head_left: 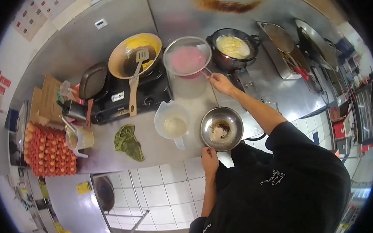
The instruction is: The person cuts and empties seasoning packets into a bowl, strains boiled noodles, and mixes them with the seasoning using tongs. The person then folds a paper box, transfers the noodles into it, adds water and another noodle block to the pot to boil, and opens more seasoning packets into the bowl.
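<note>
My right hand (pixel 222 83) is closed on the handle of a round mesh strainer (pixel 187 56), which sits over something pink at the back of the steel counter. At the counter's front edge my left hand (pixel 209 156) is closed at the near rim of a steel bowl (pixel 237 140). Inside the bowl are a pale powder and a dark brown substance (pixel 221 129). To its left stands a clear measuring jug (pixel 172 120) holding pale liquid.
A stove (pixel 145 93) carries a frying pan (pixel 155 38) with a spatula and a small square pan (pixel 93 81). A black pot (pixel 228 65) stands behind my right hand. Green cloth (pixel 128 142), a second jug (pixel 85 138) and egg trays (pixel 49 149) are left.
</note>
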Action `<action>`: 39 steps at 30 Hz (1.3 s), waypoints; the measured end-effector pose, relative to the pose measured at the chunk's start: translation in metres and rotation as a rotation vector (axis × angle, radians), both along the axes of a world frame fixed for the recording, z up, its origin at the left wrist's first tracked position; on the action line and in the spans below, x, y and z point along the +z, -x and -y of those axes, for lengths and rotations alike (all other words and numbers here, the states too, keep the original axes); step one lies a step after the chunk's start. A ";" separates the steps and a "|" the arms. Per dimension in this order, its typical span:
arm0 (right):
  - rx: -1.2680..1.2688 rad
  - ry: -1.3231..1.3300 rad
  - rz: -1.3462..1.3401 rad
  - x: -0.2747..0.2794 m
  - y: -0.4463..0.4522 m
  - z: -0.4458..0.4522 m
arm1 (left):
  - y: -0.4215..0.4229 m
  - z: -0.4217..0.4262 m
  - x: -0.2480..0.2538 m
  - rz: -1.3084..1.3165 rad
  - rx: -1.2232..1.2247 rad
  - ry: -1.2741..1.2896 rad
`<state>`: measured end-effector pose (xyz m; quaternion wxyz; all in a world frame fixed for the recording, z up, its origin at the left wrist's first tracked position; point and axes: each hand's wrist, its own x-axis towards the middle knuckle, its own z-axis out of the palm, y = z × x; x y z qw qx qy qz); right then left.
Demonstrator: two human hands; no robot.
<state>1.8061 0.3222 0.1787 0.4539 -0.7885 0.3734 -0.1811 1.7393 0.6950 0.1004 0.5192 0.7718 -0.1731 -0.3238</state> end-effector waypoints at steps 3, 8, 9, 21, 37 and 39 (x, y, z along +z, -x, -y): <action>0.063 0.113 -0.026 0.018 0.011 0.000 | 0.002 0.002 0.000 -0.027 0.009 0.003; 0.050 0.225 -0.060 0.066 0.040 -0.013 | 0.008 0.009 -0.004 -0.046 0.051 0.067; 0.025 0.209 -0.047 0.076 0.048 -0.014 | 0.011 0.010 -0.002 -0.041 0.062 0.067; -0.155 0.736 -0.507 0.129 0.193 0.120 | 0.037 0.061 -0.006 -0.250 0.179 0.102; -0.041 0.872 -0.571 0.103 0.245 0.236 | 0.055 0.136 -0.024 -0.349 0.438 0.203; -0.026 0.617 -0.433 0.092 0.243 0.225 | 0.054 0.138 -0.022 -0.340 0.439 0.188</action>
